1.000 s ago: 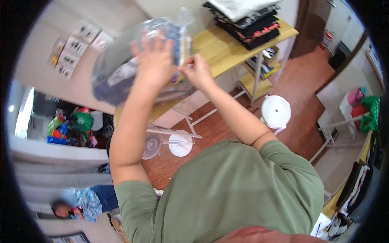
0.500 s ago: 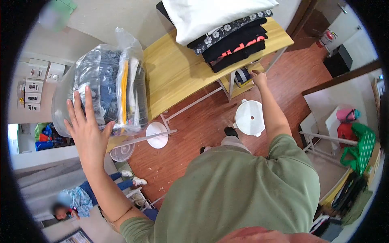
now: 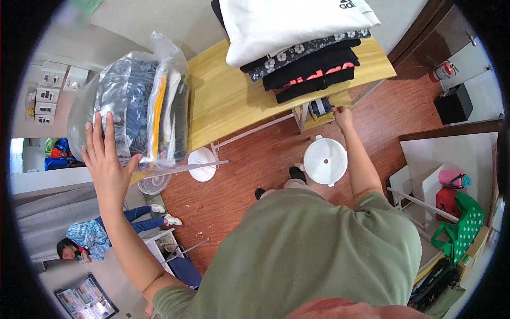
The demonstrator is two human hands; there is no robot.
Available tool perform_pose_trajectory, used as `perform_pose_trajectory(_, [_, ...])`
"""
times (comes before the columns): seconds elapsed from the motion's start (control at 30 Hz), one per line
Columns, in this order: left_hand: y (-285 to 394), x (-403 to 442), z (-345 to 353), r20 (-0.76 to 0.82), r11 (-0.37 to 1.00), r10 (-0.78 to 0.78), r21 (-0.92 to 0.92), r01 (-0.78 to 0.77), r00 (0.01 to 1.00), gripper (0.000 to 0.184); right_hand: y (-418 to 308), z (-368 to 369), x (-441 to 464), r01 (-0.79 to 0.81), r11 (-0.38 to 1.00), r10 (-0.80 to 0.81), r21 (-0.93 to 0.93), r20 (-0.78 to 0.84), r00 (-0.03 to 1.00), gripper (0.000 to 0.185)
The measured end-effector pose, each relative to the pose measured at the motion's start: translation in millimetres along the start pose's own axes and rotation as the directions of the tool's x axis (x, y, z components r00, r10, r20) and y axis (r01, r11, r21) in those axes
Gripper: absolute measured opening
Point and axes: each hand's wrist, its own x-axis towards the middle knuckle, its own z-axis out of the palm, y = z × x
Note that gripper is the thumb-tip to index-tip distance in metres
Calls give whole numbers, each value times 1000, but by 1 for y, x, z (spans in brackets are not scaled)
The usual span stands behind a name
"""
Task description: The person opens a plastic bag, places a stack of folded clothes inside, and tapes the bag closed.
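My left hand (image 3: 109, 162) lies flat with fingers spread against the near side of a clear plastic bag (image 3: 172, 50). Folded dark blue, white and yellow cloth items (image 3: 130, 101) fill the bag, which sits at the left end of a wooden-topped table (image 3: 218, 101). My right hand (image 3: 342, 114) is below the table's right front edge, beside a low shelf with dark items (image 3: 320, 108) on it. Its fingers are curled together; whatever they hold, if anything, is too small to make out. A stack of folded shirts (image 3: 305, 61), white on top, rests on the tabletop.
A white round stool (image 3: 325, 160) stands on the wooden floor near my feet. Under the table is another round white object (image 3: 202, 164). A person (image 3: 87, 239) is at the left. A green dotted bag (image 3: 462, 228) and a fire extinguisher (image 3: 442, 70) are at the right.
The view has shifted slightly. My left hand stays on the bag. My right hand's fingers, previously more extended, are now curled in near the low shelf.
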Motion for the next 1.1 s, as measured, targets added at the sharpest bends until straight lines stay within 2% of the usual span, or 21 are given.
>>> perform_pose_trajectory(0.1, [-2,0,-1,-13,1000,11,16,-11,1000,109,7,0,-18,-190,975,173,118,141,975,21])
perform_pose_trajectory(0.17, [-6,-1,1,-31,1000,27,12,-27,999,108,14,5,-20,-29,982,34,-184,21,999,24])
perform_pose_trajectory(0.2, [-6,-1,1,-41,999,30,14,-29,999,108,21,5,-19,46,941,-55,-336,-16,998,26])
perform_pose_trajectory(0.23, [-7,-1,3,-57,999,47,-10,-48,997,109,28,-1,-20,99,868,-103,-487,18,994,26])
perform_pose_trajectory(0.27, [-11,-2,4,-74,999,50,-19,-51,996,109,31,-5,-19,170,771,-166,-614,64,984,27])
perform_pose_trajectory(0.3, [-11,-2,1,-77,998,59,-19,-60,995,109,20,-15,-18,350,590,-251,-728,247,936,28])
perform_pose_trajectory(0.33, [-12,-4,1,-70,999,40,-8,-41,997,108,-20,-27,-33,322,585,-128,-744,308,943,28])
perform_pose_trajectory(0.37, [-15,-7,5,-99,999,38,16,-37,994,109,-42,-28,-46,436,484,-208,-759,384,900,24])
perform_pose_trajectory(0.4, [-18,-9,7,-126,999,25,-39,-30,992,109,-64,-28,-54,529,368,-273,-765,455,848,20])
perform_pose_trajectory(0.5, [-26,-11,22,-175,996,8,-82,-22,984,108,-215,-50,-124,867,106,-211,-487,841,498,20])
perform_pose_trajectory(0.53, [-28,-11,25,-192,996,2,-85,-18,981,108,-274,-60,-156,943,107,-346,-315,877,332,16])
perform_pose_trajectory(0.57, [-29,-12,27,-208,996,0,-91,-20,978,108,-321,-58,-181,987,86,-470,-134,868,159,12])
perform_pose_trajectory(0.6, [-29,-14,27,-213,996,5,-89,-24,977,108,-346,-42,-189,985,127,-631,119,776,-12,9])
perform_pose_trajectory(0.63, [-28,-15,26,-221,996,12,-89,-33,975,108,-387,-37,-211,946,82,-748,313,647,-149,9])
perform_pose_trajectory(0.7, [-30,-12,28,-242,994,25,-98,-50,970,108,-437,-14,-237,904,-14,-876,426,431,-217,8])
perform_pose_trajectory(0.77, [-36,-10,38,-252,992,33,-110,-63,967,108,-469,9,-250,890,-118,-920,440,289,-265,9])
perform_pose_trajectory(0.87, [-39,-8,43,-278,989,49,-120,-85,959,108,-490,28,-260,892,-225,-936,392,167,-310,15])
perform_pose_trajectory(0.97, [-41,-9,46,-313,986,53,-134,-100,948,107,-491,40,-266,944,-275,-950,184,95,-296,22])
perform_pose_trajectory(1.07, [-41,-11,45,-320,983,64,-145,-116,945,106,-483,46,-276,994,-100,-992,44,74,-103,27])
perform_pose_trajectory(1.1, [-42,-12,45,-320,981,71,-150,-124,945,105,-482,45,-276,998,-40,-993,55,113,-46,29])
